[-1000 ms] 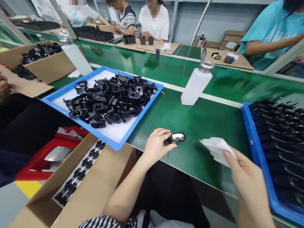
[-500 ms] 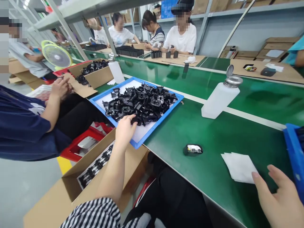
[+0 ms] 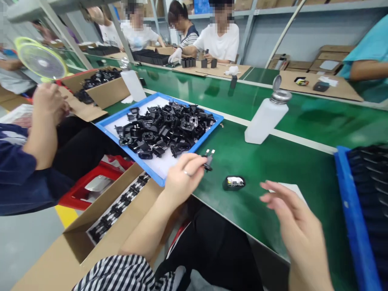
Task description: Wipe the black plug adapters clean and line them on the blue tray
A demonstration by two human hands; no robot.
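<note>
My left hand (image 3: 186,176) pinches a black plug cover (image 3: 208,162) by its edge, its two metal prongs pointing up and away. It is held over the green bench, just right of the blue-rimmed tray (image 3: 133,166), where many similar black plug parts (image 3: 163,127) lie heaped. A black oval charger housing (image 3: 234,183) stands upright on the bench, with white and yellow parts showing in its open top. To its right, my right hand (image 3: 295,220) is open and holds nothing. Partly behind that hand lies a white paper wipe (image 3: 293,189).
A white pump bottle (image 3: 266,117) stands at the back. Another blue tray (image 3: 345,206) with black parts is at far right. A cardboard box (image 3: 75,242) sits below on the left, beside a seated co-worker (image 3: 33,169). Other people sit across the bench.
My left hand has come out of the heap to the right with a plug cover. My right hand has moved left toward the charger housing. The view has shifted right.
</note>
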